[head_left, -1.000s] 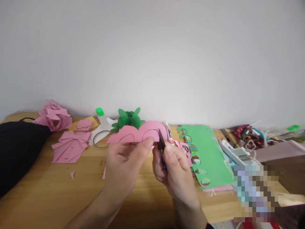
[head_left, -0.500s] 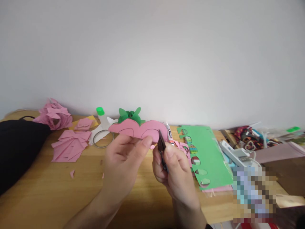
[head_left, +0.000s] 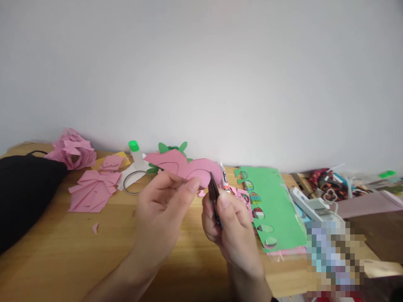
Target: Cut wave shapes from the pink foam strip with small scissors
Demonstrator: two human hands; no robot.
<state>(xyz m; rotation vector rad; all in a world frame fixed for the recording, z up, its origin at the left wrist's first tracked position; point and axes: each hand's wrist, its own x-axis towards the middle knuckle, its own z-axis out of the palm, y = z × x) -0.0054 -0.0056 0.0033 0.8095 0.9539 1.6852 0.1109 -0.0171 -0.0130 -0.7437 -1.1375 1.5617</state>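
Observation:
Between thumb and fingers, my left hand (head_left: 166, 205) pinches a pink sheet of paper (head_left: 201, 165) with a wavy upper edge and curved dark lines drawn on it. My right hand (head_left: 231, 222) grips dark scissors (head_left: 214, 191). Their blades point up and lie at the right part of the paper, on or beside a drawn curve; the handles are mostly covered by my fingers. Behind the paper, a green paper figure (head_left: 181, 147) with leaf-like ears is partly hidden.
A glue bottle with a green cap (head_left: 134, 146), a tape ring (head_left: 125, 184) and folded pink paper (head_left: 94, 191) are at left, near a black bag (head_left: 28, 193). At right lie a green sheet with cut-outs (head_left: 277, 209), a glue tube (head_left: 224, 176) and a white power strip (head_left: 307, 203).
The pink paper has tilted, its left end rising and covering more of the green figure. The scissors have stayed nearly in place at the paper's right part.

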